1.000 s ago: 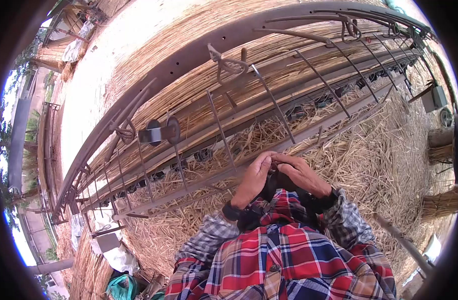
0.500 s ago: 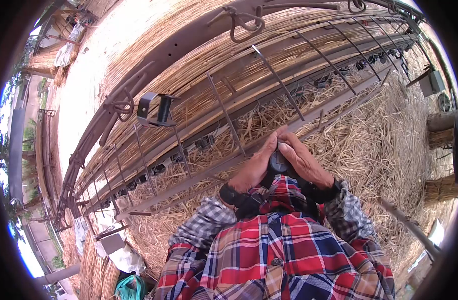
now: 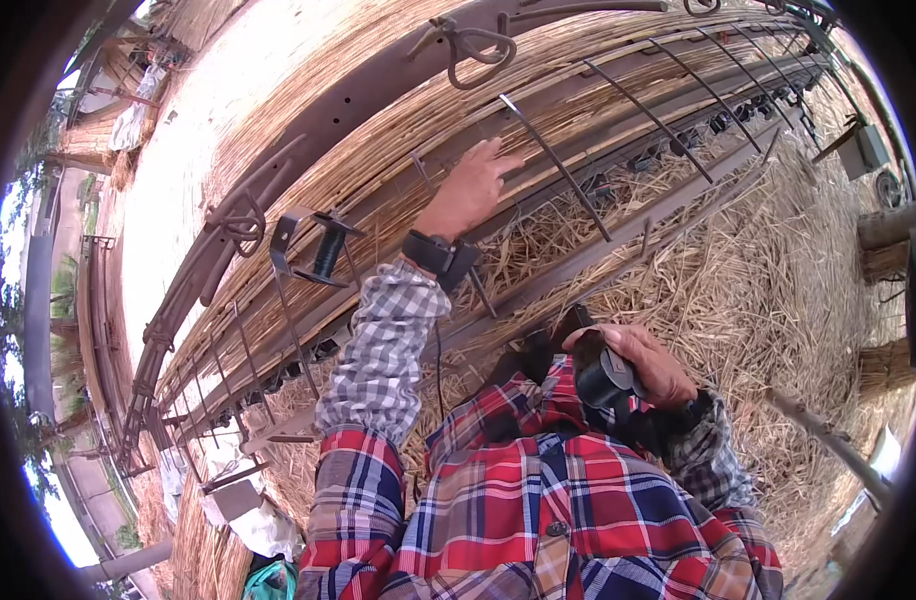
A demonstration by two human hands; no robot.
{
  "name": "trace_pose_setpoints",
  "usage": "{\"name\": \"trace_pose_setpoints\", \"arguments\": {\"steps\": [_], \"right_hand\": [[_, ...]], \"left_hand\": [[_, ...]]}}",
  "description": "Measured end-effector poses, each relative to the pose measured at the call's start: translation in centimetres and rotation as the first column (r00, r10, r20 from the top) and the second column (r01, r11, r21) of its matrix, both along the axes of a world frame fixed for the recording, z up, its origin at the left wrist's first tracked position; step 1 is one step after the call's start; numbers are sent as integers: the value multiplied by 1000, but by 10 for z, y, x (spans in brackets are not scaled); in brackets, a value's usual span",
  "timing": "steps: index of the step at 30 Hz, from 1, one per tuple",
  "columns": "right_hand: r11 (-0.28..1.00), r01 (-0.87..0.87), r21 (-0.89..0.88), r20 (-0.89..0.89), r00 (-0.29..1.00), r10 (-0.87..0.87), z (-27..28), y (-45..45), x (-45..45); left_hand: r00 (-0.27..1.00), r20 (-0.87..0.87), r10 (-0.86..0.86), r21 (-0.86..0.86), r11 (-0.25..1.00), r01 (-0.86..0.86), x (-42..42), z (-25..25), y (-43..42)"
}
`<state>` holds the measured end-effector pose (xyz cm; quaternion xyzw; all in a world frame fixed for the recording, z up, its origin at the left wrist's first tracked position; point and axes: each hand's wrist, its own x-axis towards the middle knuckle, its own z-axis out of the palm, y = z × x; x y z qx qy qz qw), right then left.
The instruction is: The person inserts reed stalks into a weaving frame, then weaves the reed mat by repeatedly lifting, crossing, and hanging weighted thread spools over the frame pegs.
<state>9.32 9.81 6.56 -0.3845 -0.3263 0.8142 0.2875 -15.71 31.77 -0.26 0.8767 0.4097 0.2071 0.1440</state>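
Observation:
My left hand (image 3: 468, 192) reaches out over the metal frame, its fingers spread and nothing seen in them, beside an upright metal rod (image 3: 553, 165). Close to my chest, my right hand (image 3: 653, 365) is wrapped round a dark spool (image 3: 603, 377) with a round grey end. Another spool of dark thread (image 3: 328, 252) sits in a metal bracket (image 3: 281, 238) on the frame, left of my left forearm. Long straw stalks (image 3: 378, 170) lie along the frame behind the row of rods.
A thick curved metal bar (image 3: 323, 125) with bent hooks (image 3: 478, 55) arches across the far side. Loose straw (image 3: 738, 290) covers the ground at the right, near a slanting pole (image 3: 828, 440). A grey box (image 3: 863, 152) hangs at the far right; a green bag (image 3: 270, 580) lies lower left.
My hands, together at my chest before, have parted. The left has moved forward and left over the frame with its fingers spread; the right has shifted slightly right and down, holding the spool.

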Motion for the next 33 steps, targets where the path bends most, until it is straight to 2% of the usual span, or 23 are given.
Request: {"name": "trace_pose_setpoints", "arguments": {"steps": [2,3,4,5,6,8,12,14,15,16,17,18,20,22,24,25,26,28,29,30,32,33], "right_hand": [[999,30,22,5,1000,-31,15,-12,10],[998,53,46,11,999,-53,21,-19,15],[997,62,45,4,998,-63,21,-29,20],[998,61,-28,-30,998,-61,20,-40,25],[993,55,-100,-63,996,-62,19,-47,32],[996,42,-77,-69,997,-47,13,-57,45],[990,66,-128,-133,988,-83,-7,-58,53],[982,145,-121,-148,976,-163,-42,-33,42],[978,192,-78,-85,976,-198,-66,-16,32],[971,236,-35,-26,971,-237,-89,4,20],[941,330,-70,-44,942,-334,-105,27,3],[901,420,-107,-61,902,-427,-113,52,-15],[841,486,-239,-66,856,-513,-113,102,-46],[860,495,-121,-178,842,-509,-146,151,-74],[868,489,-86,-198,846,-496,-150,190,-97],[867,491,-88,-209,842,-498,-154,207,-108],[868,491,-66,-223,841,-493,-157,222,-118],[872,488,-47,-245,841,-483,-149,238,-136],[851,503,-150,-303,796,-524,-138,242,-140],[824,507,-253,-353,745,-566,-134,248,-146],[821,508,-258,-382,727,-570,-125,261,-153],[813,454,-364,-428,694,-579,-122,267,-153]], "left_hand": [[983,-167,-71,11,997,74,-6,-3,13],[982,-172,-79,9,997,81,-5,5,17],[966,-204,-162,-80,986,148,-4,13,22],[942,-228,-245,-168,963,210,-3,20,25],[939,-231,-254,-168,961,218,-5,23,29],[972,-92,-214,-237,953,188,-9,26,32],[970,-158,-187,-175,972,159,-9,28,47],[999,32,2,-366,931,10,-5,22,50],[1000,26,-5,-366,930,14,-3,23,53],[993,54,109,-476,876,-71,-2,26,56],[972,66,226,-578,803,-147,-1,28,59],[974,56,218,-576,805,-146,-4,28,63],[907,224,358,-705,702,-102,-14,25,69],[873,274,405,-735,673,-81,-13,32,63],[634,409,656,-858,513,24,-15,31,58],[524,445,726,-883,454,121,-21,23,60],[530,442,723,-882,457,113,-22,22,57],[162,469,868,-821,362,441,-20,19,48],[122,515,848,-719,351,600,-28,9,48],[122,518,847,-721,355,595,-24,10,44],[-45,469,882,-714,408,568,-14,5,31],[-71,492,868,-665,427,613,-15,3,31]]}}
